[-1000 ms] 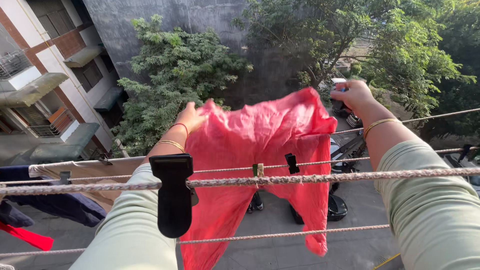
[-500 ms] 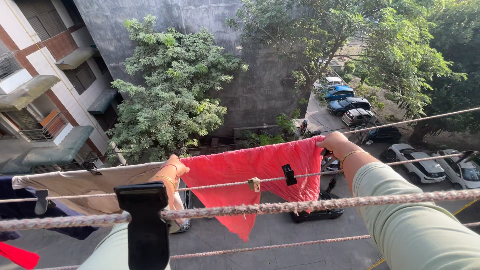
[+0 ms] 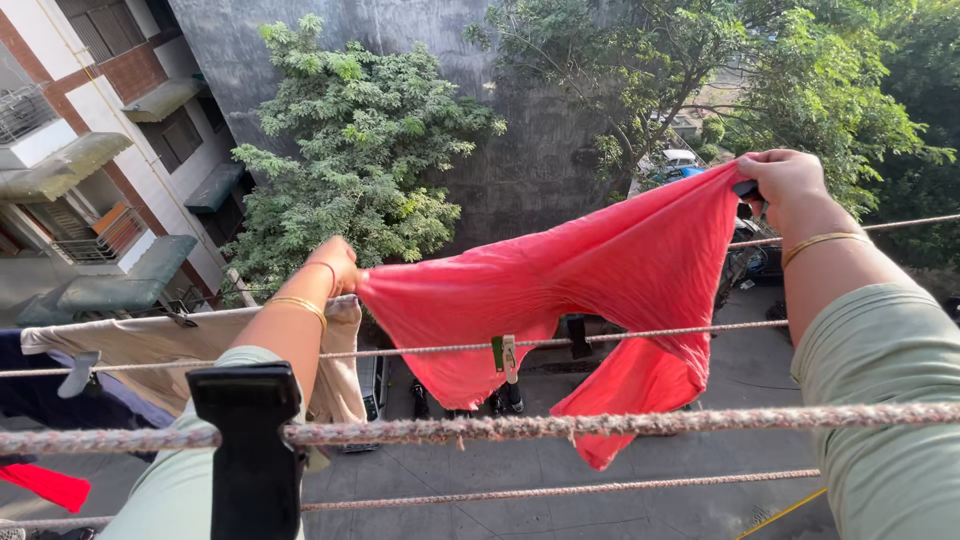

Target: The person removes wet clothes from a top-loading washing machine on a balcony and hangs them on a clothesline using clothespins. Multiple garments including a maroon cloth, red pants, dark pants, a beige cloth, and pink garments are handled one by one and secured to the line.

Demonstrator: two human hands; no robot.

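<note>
My left hand [image 3: 335,262] grips the left corner of a red cloth [image 3: 590,290], low and close to the far clothesline [image 3: 880,226]. My right hand [image 3: 782,180] grips the cloth's right corner along with a small black clip, raised well above that line. The cloth stretches taut between both hands, slanting up to the right, its lower part hanging down past a middle line [image 3: 420,350]. Both arms wear pale green sleeves and gold bangles.
A thick rope [image 3: 600,423] crosses in front with a large black peg [image 3: 250,450] on it. The middle line carries a small green peg [image 3: 503,356]. A beige cloth [image 3: 150,345], a dark blue garment [image 3: 60,400] and a red one [image 3: 45,485] hang at left. Trees, buildings and a street lie far below.
From lying low along the far line half a second ago, the cloth's right corner has been lifted high by my right hand; my left hand rose slightly. The cloth now slants upward.
</note>
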